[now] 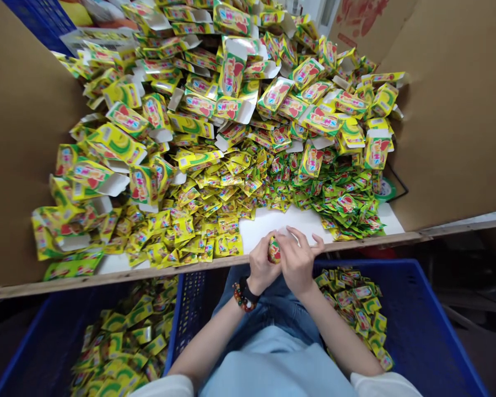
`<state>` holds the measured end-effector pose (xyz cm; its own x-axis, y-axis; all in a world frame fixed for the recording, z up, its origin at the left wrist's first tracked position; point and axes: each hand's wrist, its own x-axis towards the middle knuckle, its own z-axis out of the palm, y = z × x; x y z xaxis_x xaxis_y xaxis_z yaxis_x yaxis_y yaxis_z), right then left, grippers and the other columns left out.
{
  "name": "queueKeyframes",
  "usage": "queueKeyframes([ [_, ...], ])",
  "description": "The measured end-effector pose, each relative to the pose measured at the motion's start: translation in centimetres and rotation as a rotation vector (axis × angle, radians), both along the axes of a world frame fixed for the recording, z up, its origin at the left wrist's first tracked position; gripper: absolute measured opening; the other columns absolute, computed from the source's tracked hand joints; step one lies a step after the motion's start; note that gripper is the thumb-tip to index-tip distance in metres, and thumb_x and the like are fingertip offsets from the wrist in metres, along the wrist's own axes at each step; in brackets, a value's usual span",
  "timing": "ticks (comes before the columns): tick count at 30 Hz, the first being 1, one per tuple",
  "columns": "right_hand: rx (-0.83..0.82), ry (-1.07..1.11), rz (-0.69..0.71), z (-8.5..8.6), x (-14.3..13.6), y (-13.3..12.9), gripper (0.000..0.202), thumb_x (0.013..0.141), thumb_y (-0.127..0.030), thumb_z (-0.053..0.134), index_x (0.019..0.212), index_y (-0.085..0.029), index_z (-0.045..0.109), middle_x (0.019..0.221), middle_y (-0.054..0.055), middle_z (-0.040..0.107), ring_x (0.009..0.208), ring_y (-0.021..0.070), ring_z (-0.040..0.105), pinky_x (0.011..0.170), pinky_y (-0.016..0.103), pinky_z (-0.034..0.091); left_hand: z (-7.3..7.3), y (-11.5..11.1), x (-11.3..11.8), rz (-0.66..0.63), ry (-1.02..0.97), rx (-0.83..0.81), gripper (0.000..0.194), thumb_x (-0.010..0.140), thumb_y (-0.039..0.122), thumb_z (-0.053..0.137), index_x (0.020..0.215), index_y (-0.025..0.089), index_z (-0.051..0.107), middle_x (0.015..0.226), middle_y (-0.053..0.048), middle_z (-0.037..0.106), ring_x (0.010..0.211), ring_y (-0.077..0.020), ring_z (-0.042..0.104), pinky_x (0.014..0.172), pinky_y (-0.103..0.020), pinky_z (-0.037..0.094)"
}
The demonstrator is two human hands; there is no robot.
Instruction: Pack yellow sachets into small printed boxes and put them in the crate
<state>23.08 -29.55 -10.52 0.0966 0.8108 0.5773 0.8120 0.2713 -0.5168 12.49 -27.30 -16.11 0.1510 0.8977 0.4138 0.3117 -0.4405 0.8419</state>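
My left hand (261, 264) holds a small yellow, green and red box (274, 250) upright at the table's front edge. Against the box's right side and top rest the thumb and index finger of my right hand (298, 259), its other fingers raised and spread. Beyond the hands lie yellow sachets (206, 207) to the left and green sachets (347, 204) to the right. Behind them rises a large heap of small yellow cartons (231, 66), many with white flaps open. Whether anything sits inside the held box is hidden.
Cardboard walls (450, 121) stand at both sides of the white tabletop (254, 226), which has a wooden front edge (149, 271). Below, a left blue crate (37, 347) and a right blue crate (421, 320) hold filled-looking cartons, on either side of my legs.
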Motion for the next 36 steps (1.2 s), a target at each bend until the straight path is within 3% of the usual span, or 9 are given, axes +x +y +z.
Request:
queueKeyframes([
  [3, -0.061, 0.13, 0.106, 0.1, 0.1, -0.5, 0.034, 0.096, -0.014, 0.045, 0.116, -0.029, 0.068, 0.098, 0.002, 0.078, 0.125, 0.024, 0.06, 0.115, 0.055, 0.017, -0.2, -0.2, -0.1, 0.026, -0.018, -0.033, 0.054, 0.082, 0.03, 0.065, 0.133, 0.022, 0.049, 0.118, -0.015, 0.066, 0.106, -0.0316, 0.068, 0.091, -0.043, 0.055],
  [7, -0.129, 0.565, 0.053, 0.0, 1.1, -0.5, 0.05, 0.089, -0.027, 0.059, 0.138, -0.027, 0.053, 0.141, 0.009, 0.059, 0.14, 0.0255, 0.044, 0.116, 0.05, 0.03, -0.6, -0.3, -0.2, 0.039, 0.028, 0.084, 0.054, 0.081, 0.038, 0.068, 0.128, 0.026, 0.045, 0.119, -0.011, 0.064, 0.102, -0.0258, 0.067, 0.083, -0.039, 0.057],
  [9, -0.304, 0.784, 0.128, -0.1, 1.5, -0.1, 0.056, 0.085, -0.034, 0.064, 0.139, -0.025, 0.053, 0.142, 0.01, 0.057, 0.135, 0.0276, 0.05, 0.11, 0.048, 0.041, -0.7, -0.2, -0.2, 0.002, 0.08, 0.198, 0.048, 0.083, 0.036, 0.064, 0.125, 0.026, 0.043, 0.122, -0.011, 0.061, 0.103, -0.0239, 0.066, 0.082, -0.038, 0.057],
  [11, -0.472, 0.902, 0.28, -0.1, 1.4, 0.1, 0.047, 0.085, -0.039, 0.063, 0.13, -0.024, 0.063, 0.132, 0.009, 0.066, 0.125, 0.0287, 0.06, 0.106, 0.047, 0.047, -0.7, -0.1, -0.2, -0.03, 0.123, 0.242, 0.052, 0.085, 0.034, 0.06, 0.13, 0.025, 0.036, 0.129, -0.014, 0.056, 0.107, -0.0247, 0.064, 0.083, -0.039, 0.056],
  [14, -0.454, 0.875, 0.367, 0.2, 1.0, -0.1, 0.037, 0.084, -0.039, 0.067, 0.119, -0.026, 0.071, 0.125, 0.005, 0.07, 0.122, 0.0297, 0.062, 0.108, 0.049, 0.046, -0.4, -0.1, -0.2, -0.029, 0.188, 0.152, 0.061, 0.086, 0.032, 0.055, 0.139, 0.021, 0.026, 0.132, -0.018, 0.052, 0.107, -0.0256, 0.063, 0.084, -0.04, 0.056],
  [18, -0.349, 0.845, 0.228, 0.3, 0.2, -0.2, 0.029, 0.085, -0.037, 0.067, 0.111, -0.027, 0.075, 0.117, 0.003, 0.073, 0.111, 0.0296, 0.069, 0.104, 0.048, 0.051, 0.0, -0.1, -0.1, -0.016, 0.232, 0.091, 0.054, 0.087, 0.031, 0.052, 0.136, 0.021, 0.032, 0.119, -0.015, 0.056, 0.098, -0.0246, 0.063, 0.077, -0.037, 0.055],
  [25, -0.452, 0.998, 0.172, 0.1, 0.1, 0.8, 0.031, 0.081, -0.041, 0.07, 0.106, -0.023, 0.077, 0.115, 0.003, 0.074, 0.111, 0.0295, 0.069, 0.105, 0.048, 0.05, -0.1, 0.0, 0.1, 0.014, 0.18, 0.079, 0.06, 0.083, 0.033, 0.058, 0.137, 0.022, 0.032, 0.118, -0.014, 0.054, 0.101, -0.0275, 0.061, 0.078, -0.04, 0.056],
  [31, -0.5, 0.875, 0.362, -0.1, 0.7, 0.4, 0.04, 0.089, -0.038, 0.062, 0.126, -0.026, 0.066, 0.131, 0.002, 0.066, 0.126, 0.0264, 0.06, 0.113, 0.047, 0.042, -0.1, 0.0, 0.2, 0.056, 0.155, 0.099, 0.056, 0.087, 0.032, 0.051, 0.139, 0.021, 0.031, 0.121, -0.016, 0.052, 0.104, -0.0271, 0.059, 0.078, -0.039, 0.055],
  [36, -0.349, 0.606, 0.352, -1.1, 0.7, -0.4, 0.046, 0.094, -0.035, 0.055, 0.139, -0.026, 0.055, 0.135, 0.007, 0.064, 0.125, 0.0246, 0.06, 0.108, 0.042, 0.048, -0.1, 0.0, 0.1, -0.001, 0.098, 0.115, 0.05, 0.091, 0.032, 0.045, 0.139, 0.021, 0.031, 0.126, -0.016, 0.052, 0.112, -0.0259, 0.057, 0.086, -0.04, 0.054],
])
